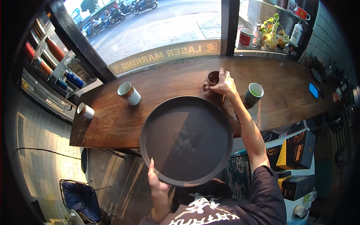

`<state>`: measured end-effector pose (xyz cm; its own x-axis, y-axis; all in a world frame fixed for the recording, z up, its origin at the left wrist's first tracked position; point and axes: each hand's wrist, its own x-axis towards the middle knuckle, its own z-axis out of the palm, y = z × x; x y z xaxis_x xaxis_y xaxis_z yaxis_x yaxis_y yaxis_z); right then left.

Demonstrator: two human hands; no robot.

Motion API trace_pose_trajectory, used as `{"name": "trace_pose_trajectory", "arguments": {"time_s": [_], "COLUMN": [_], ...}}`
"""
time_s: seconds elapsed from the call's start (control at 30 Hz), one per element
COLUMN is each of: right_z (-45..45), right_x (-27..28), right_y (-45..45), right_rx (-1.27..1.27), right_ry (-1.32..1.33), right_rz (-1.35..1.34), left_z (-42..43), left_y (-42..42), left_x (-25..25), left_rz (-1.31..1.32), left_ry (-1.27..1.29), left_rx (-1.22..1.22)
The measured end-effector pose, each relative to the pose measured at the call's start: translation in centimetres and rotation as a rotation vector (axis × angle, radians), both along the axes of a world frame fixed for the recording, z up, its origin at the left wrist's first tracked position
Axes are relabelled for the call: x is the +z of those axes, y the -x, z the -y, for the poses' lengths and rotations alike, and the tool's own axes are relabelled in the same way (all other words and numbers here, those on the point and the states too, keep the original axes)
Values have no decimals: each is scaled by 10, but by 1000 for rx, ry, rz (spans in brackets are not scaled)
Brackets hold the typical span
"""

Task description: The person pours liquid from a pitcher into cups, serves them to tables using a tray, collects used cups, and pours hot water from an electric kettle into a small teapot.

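Note:
A round black serving tray (180,140) with a low rim is level in front of my body, nothing on it. My left hand (157,180) grips its near left edge, thumb over the rim and the other fingers hidden beneath. Beyond the tray, my right hand (225,83) is closed around the rim of a brown mug (213,77) at the wooden table; whether the mug touches the tabletop I cannot tell. Right of that hand stands a green cup (254,93). A white and brown cup (129,93) stands left of the tray, and a smaller one (87,111) farther left.
The wooden table (176,77) runs along a window facing a street with motorcycles. A phone (313,90) lies at its right end. Black and yellow boxes (296,152) sit near my right side. A folding chair (80,198) is at lower left, and shelves of bottles (56,48) stand left.

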<state>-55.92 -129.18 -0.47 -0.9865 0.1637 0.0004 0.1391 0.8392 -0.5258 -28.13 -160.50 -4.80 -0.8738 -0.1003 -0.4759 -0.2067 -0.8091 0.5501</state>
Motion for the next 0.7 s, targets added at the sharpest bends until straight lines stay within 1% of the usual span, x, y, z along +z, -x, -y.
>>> {"name": "trace_pose_trajectory", "arguments": {"time_s": [0.03,0.07,0.1,0.13,0.17,0.23,0.3,0.33,0.4,0.43,0.5,0.53,0.57,0.63,0.67,0.7], "right_z": [-1,-3,-5,-5,-11,-26,-45,-54,-68,-76,-86,-86,-88,-85,-89,-91], "right_x": [3,6,9,21,32,46,49,42,24,12,-19,-24,-25,-20,-29,-27], "right_y": [-6,-13,-23,-44,-65,-103,-139,-147,-154,-148,-130,-123,-120,-117,-109,-109], "right_rx": [-14,10,33,31,16,83,-137,-140,-409,-399,-211,-257,-248,-334,-329,-318], "right_ry": [3,-57,-117,-94,-93,-19,8,3,153,149,329,291,288,418,395,391], "right_rz": [2,-21,-41,-137,-133,-573,-678,-676,-467,-468,-505,-525,-524,-519,-609,-615], "left_z": [-2,-4,-7,-8,-7,-3,-11,-11,-12,-15,-20,-22,-22,-24,-29,-31], "left_y": [0,1,0,-1,-1,-1,1,0,-1,-1,0,0,0,-2,-3,-6], "left_x": [-2,-2,0,1,-5,-22,-15,-17,-18,-20,-20,-20,-20,-15,-12,-11], "left_rz": [8,7,23,40,42,62,94,96,148,149,153,153,156,162,180,193], "left_ry": [32,32,99,167,170,232,251,241,250,243,302,297,279,256,279,300], "left_rx": [11,-4,-1,1,-14,18,11,5,36,44,109,114,100,97,129,162]}}
